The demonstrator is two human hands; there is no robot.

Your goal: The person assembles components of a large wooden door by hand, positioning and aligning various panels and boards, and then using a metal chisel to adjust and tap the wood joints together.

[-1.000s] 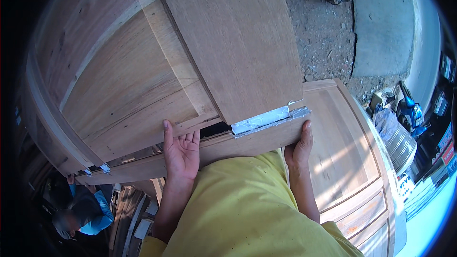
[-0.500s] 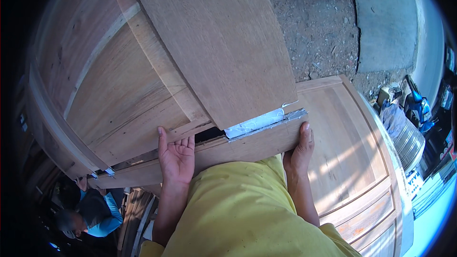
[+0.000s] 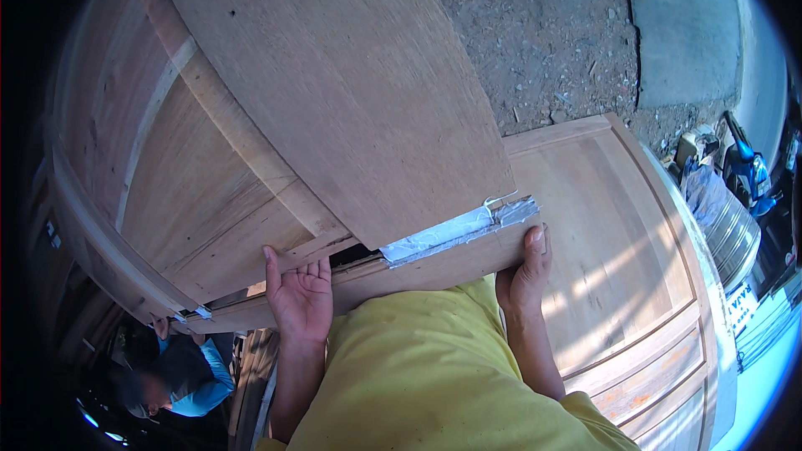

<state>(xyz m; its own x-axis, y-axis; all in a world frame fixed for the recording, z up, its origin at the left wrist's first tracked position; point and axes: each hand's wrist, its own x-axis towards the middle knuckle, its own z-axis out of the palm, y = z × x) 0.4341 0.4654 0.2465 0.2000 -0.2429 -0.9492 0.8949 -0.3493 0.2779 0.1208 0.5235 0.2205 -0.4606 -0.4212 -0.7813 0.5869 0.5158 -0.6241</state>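
My left hand [image 3: 302,301] is palm up. Its fingers reach under the near edge of a large panelled wooden door [image 3: 209,150], and the thumb lies against that edge. My right hand [image 3: 526,271] grips the right end of a long narrow wooden board [image 3: 434,260], thumb on top, the other fingers hidden below. The board runs across in front of my waist. White and silvery tape-like material [image 3: 439,234] lies along its far edge, beside a wide flat wooden board [image 3: 334,83] resting on the door. A dark gap shows near my left fingers.
At lower left, another person [image 3: 171,376] in a blue sleeve has hands at the board's far left end. A second panelled wooden door [image 3: 601,259] lies to my right. Beyond are gravelly ground [image 3: 551,50], a grey slab [image 3: 685,33], a metal drum [image 3: 735,234] and a motorbike [image 3: 748,171].
The door, wide board and narrow board have shifted left in view, and my left hand has moved slightly left and down. The right hand keeps its grip on the board's end.
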